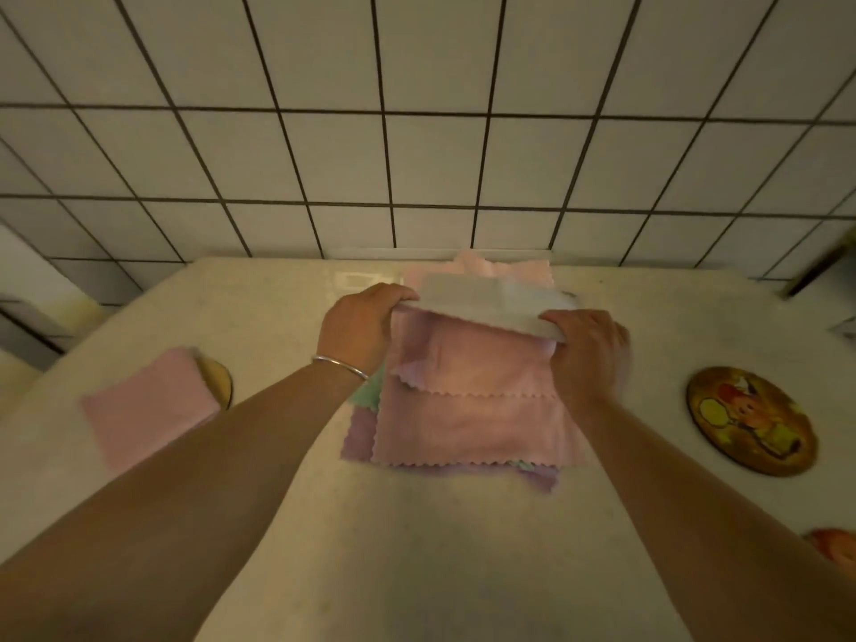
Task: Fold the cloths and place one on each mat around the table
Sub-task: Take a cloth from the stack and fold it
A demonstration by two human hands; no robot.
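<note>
A pale white cloth is held as a folded strip above a pile of cloths at the table's middle. My left hand pinches its left end and my right hand pinches its right end. Under it lies a pink cloth with scalloped edges, on top of green and purple cloths. A folded pink cloth lies at the left, covering most of a round mat. Another round mat with a cartoon picture lies bare at the right.
The table is pale and glossy, set against a white tiled wall. Part of a third mat shows at the right edge. A dark frame stands at the far right corner.
</note>
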